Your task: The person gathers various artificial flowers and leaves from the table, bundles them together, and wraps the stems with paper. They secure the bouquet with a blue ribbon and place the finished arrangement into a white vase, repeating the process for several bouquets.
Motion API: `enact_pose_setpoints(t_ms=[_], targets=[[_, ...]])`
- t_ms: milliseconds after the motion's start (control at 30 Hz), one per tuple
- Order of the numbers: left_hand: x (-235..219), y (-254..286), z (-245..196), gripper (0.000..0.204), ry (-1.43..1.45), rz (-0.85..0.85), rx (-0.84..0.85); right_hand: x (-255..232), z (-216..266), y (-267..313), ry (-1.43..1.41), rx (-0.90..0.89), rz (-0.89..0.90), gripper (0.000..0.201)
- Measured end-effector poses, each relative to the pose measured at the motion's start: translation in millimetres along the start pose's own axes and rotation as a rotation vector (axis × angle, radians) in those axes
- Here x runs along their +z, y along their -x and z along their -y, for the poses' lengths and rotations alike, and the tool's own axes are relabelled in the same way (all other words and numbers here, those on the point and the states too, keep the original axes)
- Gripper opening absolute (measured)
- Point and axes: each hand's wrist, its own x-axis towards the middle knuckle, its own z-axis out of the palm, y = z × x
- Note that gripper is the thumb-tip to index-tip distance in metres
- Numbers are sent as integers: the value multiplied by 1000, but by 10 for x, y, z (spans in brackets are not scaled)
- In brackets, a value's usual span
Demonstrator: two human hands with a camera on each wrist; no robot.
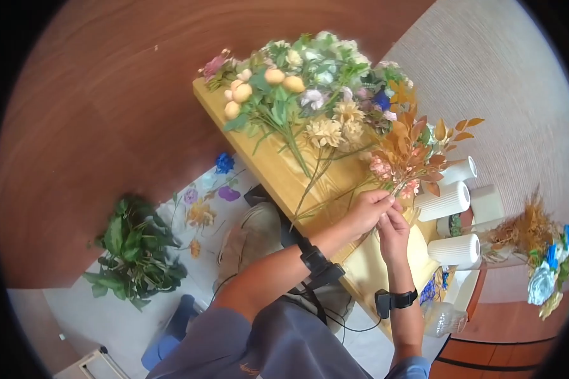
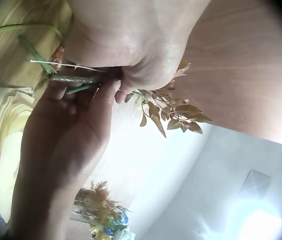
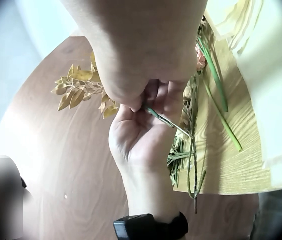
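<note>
My left hand [image 1: 364,212] and right hand [image 1: 394,235] meet over the table's right part, their fingertips close together around thin stems. Above them fans a branch of orange-brown artificial leaves [image 1: 409,148], its lower end inside the fingers. In the left wrist view, several cut stem ends [image 2: 73,79] stick out past the right hand's fingers. A green stem [image 3: 160,118] crosses the left palm in the right wrist view, with the right fingers pinching it near the left thumb. Pink flowers [image 1: 381,167] sit just beyond the hands.
Artificial flowers [image 1: 322,63] crowd the wooden table's [image 1: 284,170] far side. White fluted vases [image 1: 446,200] line the right edge, beside pale yellow sheets [image 1: 411,252]. A glass jar [image 1: 446,318] stands near the right forearm. Green foliage [image 1: 136,246] and loose blooms [image 1: 200,213] lie on the floor.
</note>
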Motion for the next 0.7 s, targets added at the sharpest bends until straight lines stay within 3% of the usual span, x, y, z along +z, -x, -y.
enact_pose_setpoints(t_ms=[233,367,433,500,667,700], targets=[[61,-18,-164,30,-31,40,15,150,146,-83,145,-91,-86,21],[25,-97,-197,30,-26,-142,33,298,139,-213,190,-91,-110,22],[-83,-128,-219,30,-52,-152,16,345,95,-329,212,-130,-134,21],[-139,-138,-264,31,-35,-272,-36,378,105,-455,320,-50,-144,19],[-336,-138,26,30,-162,-420,231,296,-151,-784,493,-41,-157,18],[-567,-234,254,21,-481,-388,328,195,-310,-877,573,-131,-120,17]])
